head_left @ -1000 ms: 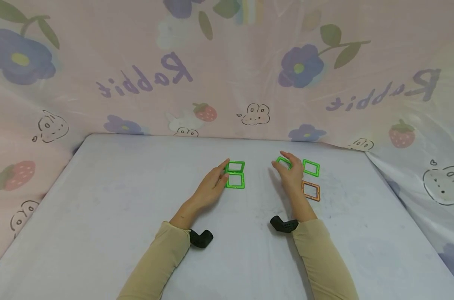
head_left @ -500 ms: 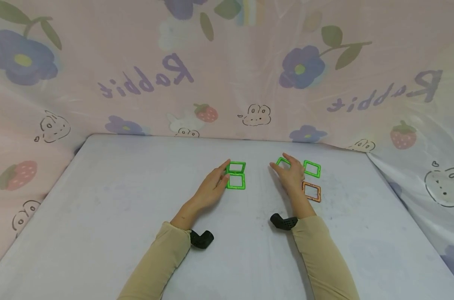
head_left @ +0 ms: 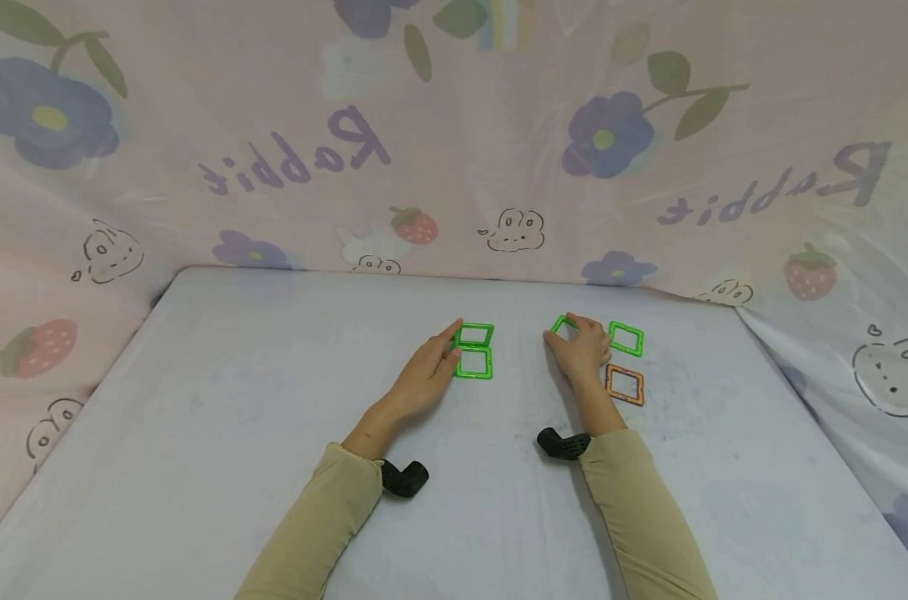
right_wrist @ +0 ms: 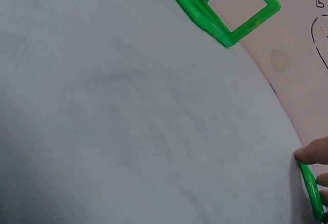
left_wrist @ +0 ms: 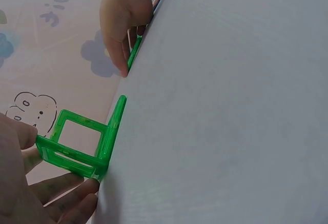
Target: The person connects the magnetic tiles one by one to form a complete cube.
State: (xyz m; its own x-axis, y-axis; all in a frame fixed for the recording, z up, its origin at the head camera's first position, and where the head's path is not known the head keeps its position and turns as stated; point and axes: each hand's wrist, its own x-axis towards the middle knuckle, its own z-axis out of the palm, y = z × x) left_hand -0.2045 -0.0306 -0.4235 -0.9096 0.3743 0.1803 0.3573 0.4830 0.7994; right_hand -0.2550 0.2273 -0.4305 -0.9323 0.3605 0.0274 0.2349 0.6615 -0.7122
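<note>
Two joined green square magnetic tiles show in the head view: a flat tile [head_left: 475,375] on the table and a tile [head_left: 474,325] standing at its back. A third green tile [left_wrist: 69,157] stands along their left side in the left wrist view. My left hand [head_left: 419,375] grips that side tile, thumb and fingers at its edges. Further right, my right hand [head_left: 583,350] pinches another green tile [head_left: 560,322] low at the table; the hand covers much of this tile.
Right of my right hand, a loose green tile [head_left: 641,343] lies flat, with an orange square tile [head_left: 624,402] in front of it. A printed curtain [head_left: 454,167] rises behind the white table [head_left: 198,433].
My right hand's fingers have drawn in closer around the loose green tile. The left hand and the joined tiles hold the same place.
</note>
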